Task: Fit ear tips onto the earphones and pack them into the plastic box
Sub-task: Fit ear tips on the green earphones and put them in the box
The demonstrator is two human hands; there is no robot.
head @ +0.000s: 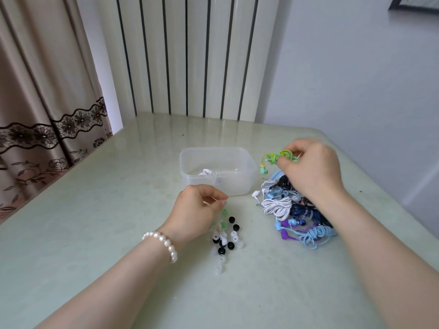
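Earphones (280, 156) of a green colour, wound into a small bundle, are pinched in the right hand (311, 169), lifted above the heap of other bundled sets (294, 207) lying just right of the plastic box (217, 172). One green bud hangs loose below the fingers. The left hand (197, 210) hovers over the scattered ear tips (228, 233), fingertips drawn together; whether a tip is already between them I cannot tell. The box stands open, with something white lying inside.

The cord looks light and limp, so it is likely best held at the wound middle, leaving the bud free to turn. The tips appear small, soft and probably springy; they may roll or skip away if nudged, and want a gentle pinch by the rim.

For room, the desk (95, 233) is wide and bare in front of and left of the box; its right edge runs close behind the heap, so a bundle knocked that way could fall.
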